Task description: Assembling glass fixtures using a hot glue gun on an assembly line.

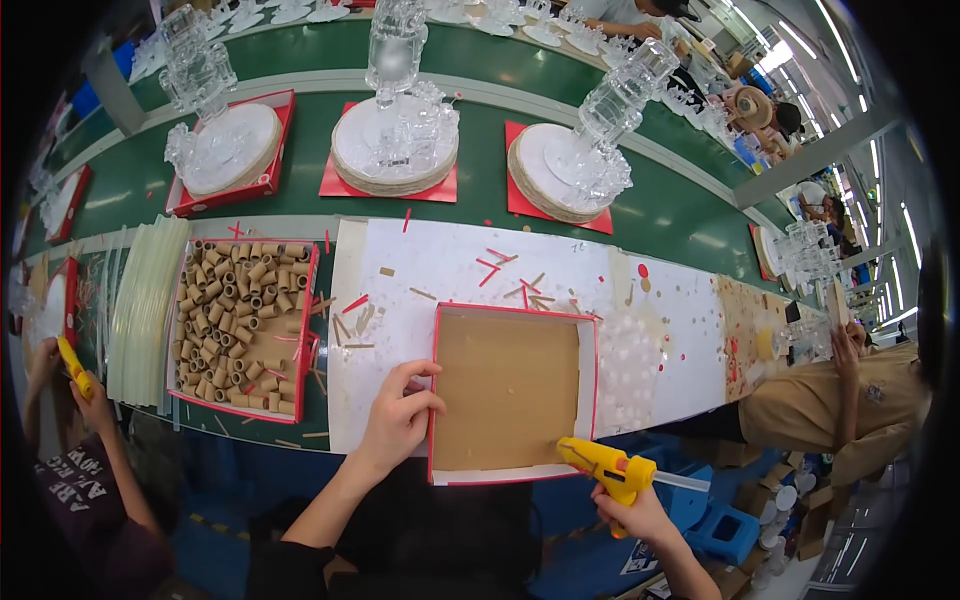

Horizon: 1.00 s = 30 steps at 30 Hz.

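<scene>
Resting open-side up at the bench's (398,268) near edge, a shallow box (512,385) with a brown floor and red rim is lying in front of the person. The left hand (400,415) is steadying its left wall, fingers bent at the rim. The right hand (632,514) is closing around the handle of a yellow glue gun (612,470), whose nozzle is pointing inside the near right corner. The step in hand looks like gluing inside the box; the next move seems to call for a steady wall and a controlled squeeze.

Farther out, paper tubes (215,330) are filling a red-edged tray (313,290) on the left, scraps (490,268) are littering the bench, and clear plastic figures (392,135) are standing beyond.

The left thumb is mostly hiding, so whether it is pinching the wall is unclear. Whether the trigger is being pressed, or fresh glue is showing, cannot be told. The co-worker (95,490) at far left is blurring into the dark rim.
</scene>
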Each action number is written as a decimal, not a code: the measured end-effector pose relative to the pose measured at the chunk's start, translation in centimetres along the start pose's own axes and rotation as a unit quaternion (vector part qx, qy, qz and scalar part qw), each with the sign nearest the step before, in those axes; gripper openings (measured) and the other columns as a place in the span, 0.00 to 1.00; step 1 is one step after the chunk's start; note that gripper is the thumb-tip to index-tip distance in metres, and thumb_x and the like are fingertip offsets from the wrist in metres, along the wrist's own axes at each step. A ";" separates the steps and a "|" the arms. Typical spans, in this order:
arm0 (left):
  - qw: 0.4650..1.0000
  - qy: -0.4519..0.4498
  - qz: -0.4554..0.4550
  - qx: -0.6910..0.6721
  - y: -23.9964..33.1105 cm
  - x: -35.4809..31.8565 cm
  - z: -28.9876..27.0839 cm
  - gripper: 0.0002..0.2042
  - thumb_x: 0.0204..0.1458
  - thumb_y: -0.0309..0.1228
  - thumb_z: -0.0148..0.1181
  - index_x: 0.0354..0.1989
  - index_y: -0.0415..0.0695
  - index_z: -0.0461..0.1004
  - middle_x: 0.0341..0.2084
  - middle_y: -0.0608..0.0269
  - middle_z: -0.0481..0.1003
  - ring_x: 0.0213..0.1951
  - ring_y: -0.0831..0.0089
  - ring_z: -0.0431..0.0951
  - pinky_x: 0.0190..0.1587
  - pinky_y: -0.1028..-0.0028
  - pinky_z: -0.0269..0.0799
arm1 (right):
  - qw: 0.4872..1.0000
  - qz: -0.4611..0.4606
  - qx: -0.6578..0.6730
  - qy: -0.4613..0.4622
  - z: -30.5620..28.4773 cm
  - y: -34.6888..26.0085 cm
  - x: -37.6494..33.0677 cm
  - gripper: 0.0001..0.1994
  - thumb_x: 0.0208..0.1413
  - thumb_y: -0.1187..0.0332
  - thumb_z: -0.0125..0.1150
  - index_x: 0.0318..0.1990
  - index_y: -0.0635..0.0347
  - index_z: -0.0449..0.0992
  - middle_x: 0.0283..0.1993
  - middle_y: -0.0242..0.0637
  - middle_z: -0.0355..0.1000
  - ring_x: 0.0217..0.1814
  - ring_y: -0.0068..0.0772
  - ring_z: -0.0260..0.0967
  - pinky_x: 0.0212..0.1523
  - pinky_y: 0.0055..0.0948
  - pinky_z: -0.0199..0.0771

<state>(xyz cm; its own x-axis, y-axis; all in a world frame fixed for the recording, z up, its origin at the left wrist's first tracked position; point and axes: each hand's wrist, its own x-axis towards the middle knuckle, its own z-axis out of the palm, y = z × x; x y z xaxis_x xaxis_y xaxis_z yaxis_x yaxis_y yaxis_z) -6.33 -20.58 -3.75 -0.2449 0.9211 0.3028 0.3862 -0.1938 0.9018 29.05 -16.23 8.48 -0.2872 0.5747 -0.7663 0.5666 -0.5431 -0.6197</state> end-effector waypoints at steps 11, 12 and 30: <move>0.999 0.004 -0.029 0.014 0.9 -0.1 -0.1 0.11 0.37 0.08 0.50 0.23 0.38 0.72 0.48 0.53 0.68 0.36 0.64 0.75 0.38 0.72 0.73 | 0.999 0.003 0.042 0.012 -1.2 0.4 -1.4 0.15 0.52 0.74 0.62 0.46 0.60 0.68 0.25 0.31 0.68 0.21 0.24 0.68 0.22 0.21 0.68; 0.999 0.012 -0.008 0.035 1.3 -0.1 -0.5 0.11 0.37 0.08 0.50 0.22 0.38 0.71 0.48 0.52 0.68 0.37 0.63 0.76 0.38 0.71 0.73 | 0.994 -0.032 0.100 0.026 -1.0 0.2 -1.4 0.14 0.52 0.74 0.63 0.46 0.60 0.68 0.25 0.31 0.69 0.23 0.27 0.70 0.23 0.22 0.70; 0.978 0.187 0.046 0.076 -0.5 16.5 -9.5 0.35 0.48 0.23 0.63 0.65 0.39 0.52 0.59 0.51 0.61 0.59 0.60 0.65 0.58 0.63 0.66 | 0.908 -0.285 0.214 0.222 -11.8 0.6 19.8 0.14 0.63 0.62 0.51 0.45 0.65 0.69 0.34 0.40 0.75 0.27 0.28 0.73 0.25 0.31 0.78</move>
<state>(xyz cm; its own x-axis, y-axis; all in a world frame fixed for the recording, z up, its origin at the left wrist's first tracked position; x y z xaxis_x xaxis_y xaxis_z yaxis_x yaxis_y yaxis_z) -19.00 -8.49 3.69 -0.4998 0.7086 0.4980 0.5425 -0.1921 0.8178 32.87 2.06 -5.06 -0.0461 0.9754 -0.2155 0.0445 -0.2135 -0.9759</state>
